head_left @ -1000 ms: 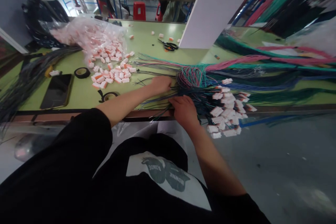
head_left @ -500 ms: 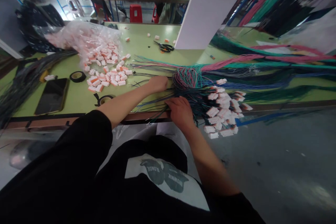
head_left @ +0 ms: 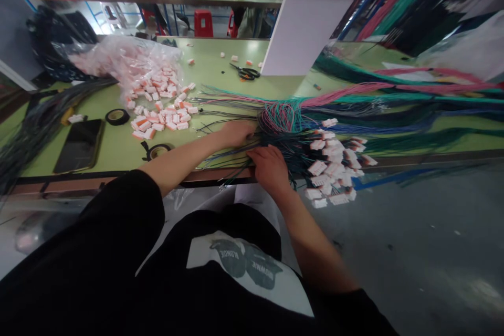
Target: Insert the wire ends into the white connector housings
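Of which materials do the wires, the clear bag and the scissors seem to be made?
Wires: probably metal in smooth coloured plastic, given pale tips. Bag: likely thin plastic film, glossy and wrinkled. Scissors: dark handles, perhaps plastic; narrow blades, likely metal, too small to confirm.

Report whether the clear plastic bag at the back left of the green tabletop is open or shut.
Open: small white-and-orange plastic connectors spill from the near side of the bag onto the tabletop.

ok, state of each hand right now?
Left hand: fingers curled at the wires; grip can't be told.
Right hand: fingers bent, at the wires; grip hidden.
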Demonstrator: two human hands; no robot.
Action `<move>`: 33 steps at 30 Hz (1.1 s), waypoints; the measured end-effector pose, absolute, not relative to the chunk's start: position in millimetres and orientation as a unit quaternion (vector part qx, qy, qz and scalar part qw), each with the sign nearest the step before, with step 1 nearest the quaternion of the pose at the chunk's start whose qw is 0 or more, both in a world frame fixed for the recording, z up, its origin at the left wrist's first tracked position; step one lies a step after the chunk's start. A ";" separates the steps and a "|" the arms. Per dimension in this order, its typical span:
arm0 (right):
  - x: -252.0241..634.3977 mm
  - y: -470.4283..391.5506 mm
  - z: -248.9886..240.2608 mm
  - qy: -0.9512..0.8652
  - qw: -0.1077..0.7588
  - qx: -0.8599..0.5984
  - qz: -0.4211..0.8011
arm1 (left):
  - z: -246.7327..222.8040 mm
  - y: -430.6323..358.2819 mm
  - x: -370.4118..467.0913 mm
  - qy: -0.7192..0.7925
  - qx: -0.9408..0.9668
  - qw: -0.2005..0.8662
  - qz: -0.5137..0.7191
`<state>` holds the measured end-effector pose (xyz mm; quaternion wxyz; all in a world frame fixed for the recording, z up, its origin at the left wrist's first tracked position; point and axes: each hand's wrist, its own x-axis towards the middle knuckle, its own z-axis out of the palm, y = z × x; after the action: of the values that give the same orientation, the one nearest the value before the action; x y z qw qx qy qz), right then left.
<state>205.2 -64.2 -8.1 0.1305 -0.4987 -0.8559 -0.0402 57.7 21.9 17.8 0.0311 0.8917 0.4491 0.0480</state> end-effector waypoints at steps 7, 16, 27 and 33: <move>205.7 -64.3 -8.4 -0.856 0.131 -0.498 -0.040 | 41.9 -8.3 40.1 0.518 0.850 0.043 -0.087; 207.9 -62.8 -12.1 -0.861 0.176 -0.476 -0.036 | 58.1 -38.6 25.5 0.557 0.816 0.092 -0.124; 218.4 -57.7 -16.4 -0.888 0.176 -0.424 -0.037 | 45.8 -42.1 7.7 0.564 0.814 0.119 -0.065; 219.2 -57.2 -5.9 -0.905 0.107 -0.403 -0.082 | 47.0 -48.5 0.5 0.577 0.803 0.141 -0.051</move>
<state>219.2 -57.2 -5.9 0.1065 -0.4026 -0.9055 -0.0817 0.5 -48.5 47.0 0.1407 0.8029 0.5770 -0.0508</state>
